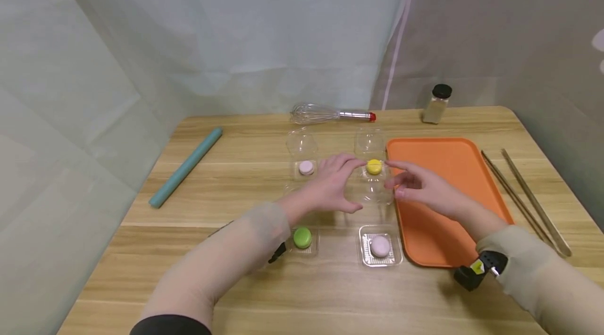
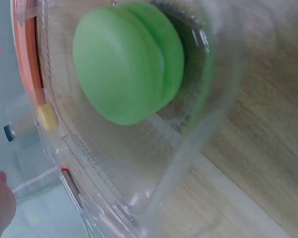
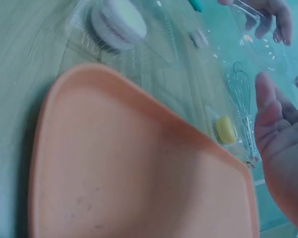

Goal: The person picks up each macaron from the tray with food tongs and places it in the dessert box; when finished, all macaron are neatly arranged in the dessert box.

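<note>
My left hand [image 1: 332, 185] and right hand [image 1: 431, 191] face each other above the table, thumbs and fingers curved at the two edges of a clear plastic lid [image 1: 376, 194]. The right wrist view also shows this lid [image 3: 258, 47] beside the left fingers; the exact contact is blurred. Just behind it sits a yellow macaron [image 1: 374, 166] in a clear container. In front, a pale purple macaron [image 1: 379, 246] rests in an uncovered clear base [image 1: 363, 259]. Under the left forearm lies a green macaron [image 1: 302, 238], large in the left wrist view, in clear plastic.
An orange tray [image 1: 453, 240] lies under the right hand, with long metal sticks [image 1: 535, 198] beyond it. A pink macaron [image 1: 306, 168] sits in its own open container. Around these are a whisk [image 1: 330, 114], a black-capped jar [image 1: 436, 107] and a teal rod [image 1: 186, 167].
</note>
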Tool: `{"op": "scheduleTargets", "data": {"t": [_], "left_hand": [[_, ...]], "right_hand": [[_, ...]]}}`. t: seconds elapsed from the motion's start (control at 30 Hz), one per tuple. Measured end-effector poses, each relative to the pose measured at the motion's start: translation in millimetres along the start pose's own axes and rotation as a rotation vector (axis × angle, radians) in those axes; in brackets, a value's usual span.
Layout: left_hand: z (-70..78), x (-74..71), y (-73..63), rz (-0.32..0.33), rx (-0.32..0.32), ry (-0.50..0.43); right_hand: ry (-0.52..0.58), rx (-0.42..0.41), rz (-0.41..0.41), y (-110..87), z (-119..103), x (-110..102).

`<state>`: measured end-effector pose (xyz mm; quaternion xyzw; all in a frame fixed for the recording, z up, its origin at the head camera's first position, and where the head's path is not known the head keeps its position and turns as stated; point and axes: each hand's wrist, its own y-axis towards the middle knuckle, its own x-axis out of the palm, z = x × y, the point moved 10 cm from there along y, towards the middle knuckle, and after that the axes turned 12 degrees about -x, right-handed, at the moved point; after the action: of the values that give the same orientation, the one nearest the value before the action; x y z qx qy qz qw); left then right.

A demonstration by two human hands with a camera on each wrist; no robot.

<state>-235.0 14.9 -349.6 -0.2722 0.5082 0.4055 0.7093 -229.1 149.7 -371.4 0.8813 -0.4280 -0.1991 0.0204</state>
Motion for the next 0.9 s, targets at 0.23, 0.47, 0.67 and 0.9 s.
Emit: {"op": "scheduleTargets", "data": {"t": [0.23,0.47,0.67,0.9], "left_hand": [[7.1,-10.0,-6.5,0.082,0.077,-0.005],[26.1,-17.3,-15.0,0.175,0.195,0.053],[28.2,-13.1,-15.7,0.153,0.202,0.083],[31.1,-10.1,-17.7,0.15,0.236,0.117]], "right_hand": [[0.564,-0.069,-0.113,1.5,-8.6,17.3],[0.729,-0.02,-0.218,0.4,-14.3,30.7],[0.833,0.105,-0.212,-1.2,-4.8,36.8],[0.851,0.186,-0.208,-4.3,0.9,42.6]]}}
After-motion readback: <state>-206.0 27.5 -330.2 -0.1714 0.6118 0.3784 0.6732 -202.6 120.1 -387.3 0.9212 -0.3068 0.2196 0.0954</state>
